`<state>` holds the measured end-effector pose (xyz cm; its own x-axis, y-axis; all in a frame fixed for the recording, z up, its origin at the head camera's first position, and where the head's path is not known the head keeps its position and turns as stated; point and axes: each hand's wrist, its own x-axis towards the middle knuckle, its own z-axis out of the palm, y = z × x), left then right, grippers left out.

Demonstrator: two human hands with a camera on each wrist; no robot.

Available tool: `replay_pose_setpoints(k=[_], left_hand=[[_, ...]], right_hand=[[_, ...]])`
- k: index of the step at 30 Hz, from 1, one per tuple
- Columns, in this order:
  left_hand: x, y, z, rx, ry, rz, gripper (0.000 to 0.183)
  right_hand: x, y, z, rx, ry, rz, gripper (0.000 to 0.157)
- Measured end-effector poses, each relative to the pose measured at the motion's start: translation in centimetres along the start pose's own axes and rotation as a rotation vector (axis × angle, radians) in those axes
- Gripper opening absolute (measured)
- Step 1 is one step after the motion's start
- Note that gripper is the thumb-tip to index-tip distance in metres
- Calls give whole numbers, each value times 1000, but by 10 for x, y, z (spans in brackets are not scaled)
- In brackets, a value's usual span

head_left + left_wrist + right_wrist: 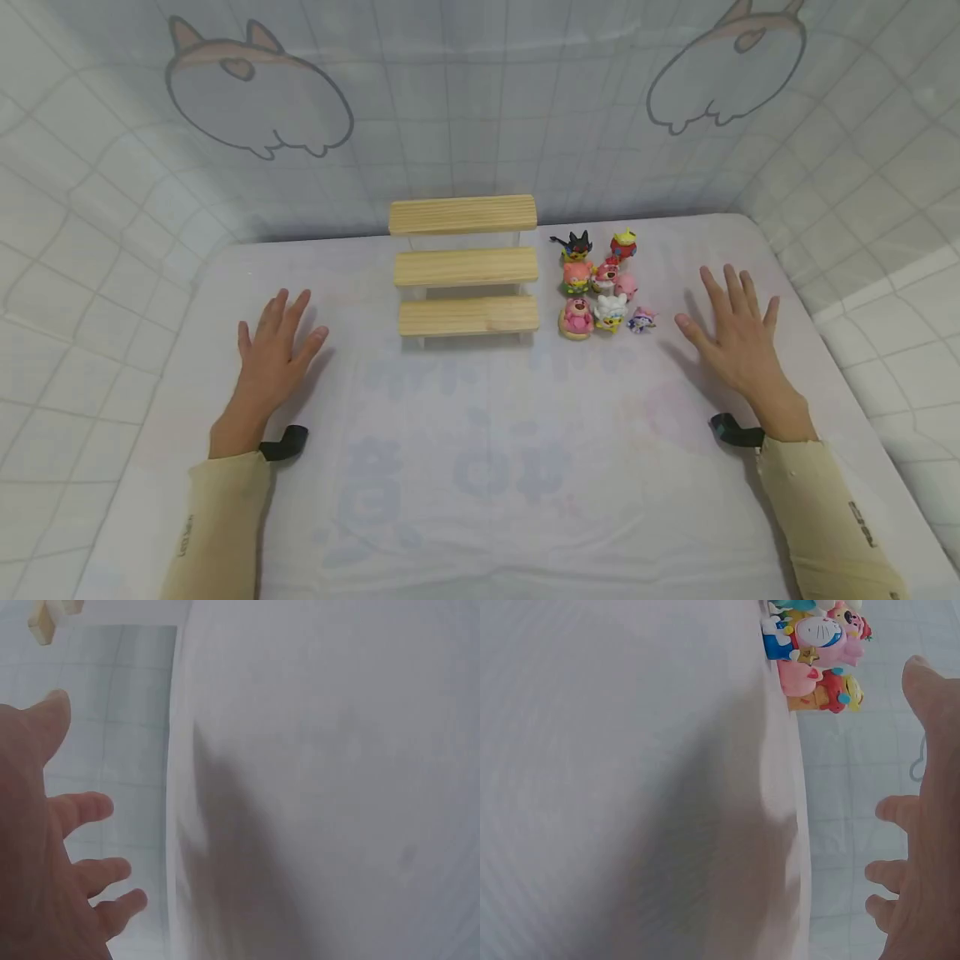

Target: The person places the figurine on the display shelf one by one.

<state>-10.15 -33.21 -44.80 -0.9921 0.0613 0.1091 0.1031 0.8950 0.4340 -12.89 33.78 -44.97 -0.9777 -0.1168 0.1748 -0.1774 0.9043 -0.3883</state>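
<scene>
In the head view my left hand (272, 360) hovers over the left side of the table with its fingers spread and nothing in it. My right hand (738, 343), fingers also spread and holding nothing, is over the right side. Nearest to it is a small purple-and-white figurine (642, 320). Several more toy figurines stand grouped to its left, among them a pink bear (577, 317), a white-hooded one (611, 312), a black-eared one (577, 247) and a red-and-yellow one (623, 244). Beside this group is a three-tier wooden stand (467, 267), its steps bare.
A pale printed cloth (480, 417) covers the table. Behind it hangs a gridded curtain (487, 108) with cartoon animal outlines, and similar gridded sheets close off both sides. Each wrist wears a dark camera mount, such as the left one (285, 443).
</scene>
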Motion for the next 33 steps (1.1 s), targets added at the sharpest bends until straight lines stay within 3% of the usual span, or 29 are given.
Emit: replay_pose_setpoints(k=[10, 27, 33], left_hand=[[1, 9, 7, -70, 0, 10, 70], [11, 45, 37, -219, -53, 26, 63], [10, 63, 45, -295, -61, -1, 60]], right_hand=[[4, -16, -2, 74, 10, -27, 80], [-1, -33, 8, 200, 54, -68, 80], [-3, -34, 10, 260, 132, -101, 73]])
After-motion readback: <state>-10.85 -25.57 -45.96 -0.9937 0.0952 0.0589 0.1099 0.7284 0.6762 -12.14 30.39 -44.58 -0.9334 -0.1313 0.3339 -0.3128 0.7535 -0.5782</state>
